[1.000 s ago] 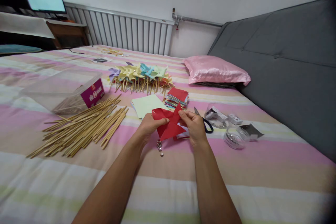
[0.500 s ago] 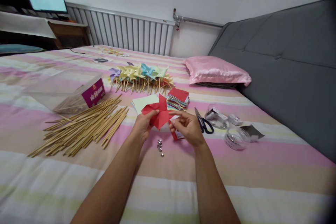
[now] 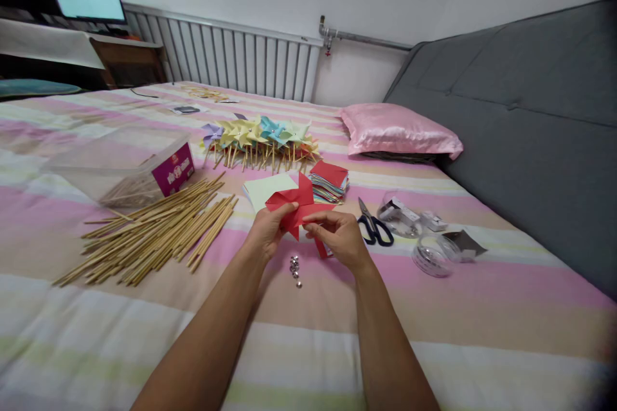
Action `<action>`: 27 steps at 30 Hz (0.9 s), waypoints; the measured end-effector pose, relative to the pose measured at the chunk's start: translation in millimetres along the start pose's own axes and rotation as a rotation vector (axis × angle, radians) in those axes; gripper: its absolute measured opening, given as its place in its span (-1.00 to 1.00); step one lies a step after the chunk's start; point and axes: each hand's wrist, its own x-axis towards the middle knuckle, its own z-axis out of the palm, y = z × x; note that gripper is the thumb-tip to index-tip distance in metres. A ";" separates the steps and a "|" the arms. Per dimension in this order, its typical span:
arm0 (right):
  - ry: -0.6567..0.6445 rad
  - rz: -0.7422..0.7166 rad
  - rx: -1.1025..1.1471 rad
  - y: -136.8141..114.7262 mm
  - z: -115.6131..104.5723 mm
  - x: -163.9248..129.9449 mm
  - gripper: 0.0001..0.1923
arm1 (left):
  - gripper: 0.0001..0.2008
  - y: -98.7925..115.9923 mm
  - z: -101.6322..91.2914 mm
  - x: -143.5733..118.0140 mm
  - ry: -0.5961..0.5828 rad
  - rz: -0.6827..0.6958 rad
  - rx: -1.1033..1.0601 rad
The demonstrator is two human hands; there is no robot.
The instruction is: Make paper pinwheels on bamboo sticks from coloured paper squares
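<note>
Red paper [image 3: 295, 202], cut and partly folded toward a pinwheel shape, is held up just above the striped bed [image 3: 434, 334] between both hands, roughly at the middle of the view. The left hand [image 3: 268, 228] pinches its left side with thumb on top and fingers beneath, which keeps the sheet steady and its folded points raised; the right hand [image 3: 337, 235] is closed on the lower right portion, fingers curled around a flap, so the two hands sit close together and both are clamped on the same sheet. Directly below them a few small metal pins [image 3: 294, 268] lie on the bed, within easy reach of either hand. Just behind the paper lies a pale green sheet [image 3: 263, 191] and beside it a stack of coloured paper squares [image 3: 329, 181] with red on top, placed as a supply close at hand. Black-handled scissors [image 3: 370, 224] rest to the right of the right hand, apart from it. A broad heap of bamboo sticks [image 3: 154, 234] spreads out to the left, near a clear plastic box [image 3: 125, 164] lying on its side. Farther back, finished pinwheels [image 3: 260, 136] in yellow, blue and purple are piled together on their sticks, out of the working space. Clear tape rolls [image 3: 430, 253] and small packets sit to the right, and a pink pillow [image 3: 398, 131] lies by the grey headboard [image 3: 530, 115].
</note>
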 end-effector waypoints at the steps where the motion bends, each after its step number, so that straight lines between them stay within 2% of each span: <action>1: 0.012 -0.005 0.006 0.5 0.4 0.7 -0.85 | -0.74 0.1 0.7 -0.6 -0.006 0.002 0.002; 9: 0.111 0.000 0.019 -1.1 5.3 3.1 -0.81 | -0.73 -3.3 0.0 0.0 -0.018 0.043 0.031; 17: 0.268 0.036 -0.016 4.2 9.6 5.6 -0.76 | -0.72 -3.5 1.8 -1.8 -0.016 0.097 0.091; 27: 0.371 0.098 -0.019 9.2 11.4 7.1 -0.70 | -0.71 -4.7 4.7 -3.9 -0.019 0.127 0.198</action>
